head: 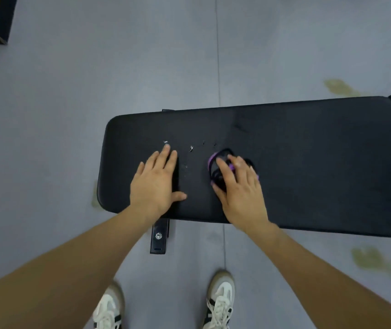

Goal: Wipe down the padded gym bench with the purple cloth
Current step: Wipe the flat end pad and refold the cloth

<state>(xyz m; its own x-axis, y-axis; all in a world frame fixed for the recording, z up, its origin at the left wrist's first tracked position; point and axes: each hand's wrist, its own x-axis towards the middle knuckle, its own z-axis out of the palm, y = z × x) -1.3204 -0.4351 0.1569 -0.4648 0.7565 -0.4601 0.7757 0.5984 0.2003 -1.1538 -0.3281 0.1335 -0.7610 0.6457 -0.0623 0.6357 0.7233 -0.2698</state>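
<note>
From my remote view, the gym bench pad (308, 162) looks like black vinyl or leatherette, matt with a fine grain and a soft sheen near its rounded edges. I see a few small pale flecks (190, 148) on its surface, wet or crumbly, I cannot tell which. The purple cloth (212, 162) under my right hand (239, 186) reads as soft fabric, bunched and blurred. The bench's foot bracket (158, 238) looks like black painted metal, slightly glossy, with 1 shiny bolt (158, 236). The floor (71, 115) is grey, matt, like rubber or vinyl sheet, with dull yellowish stains (339, 87). My shoes (220, 298) look like white leather and suede with cloth laces.
</note>
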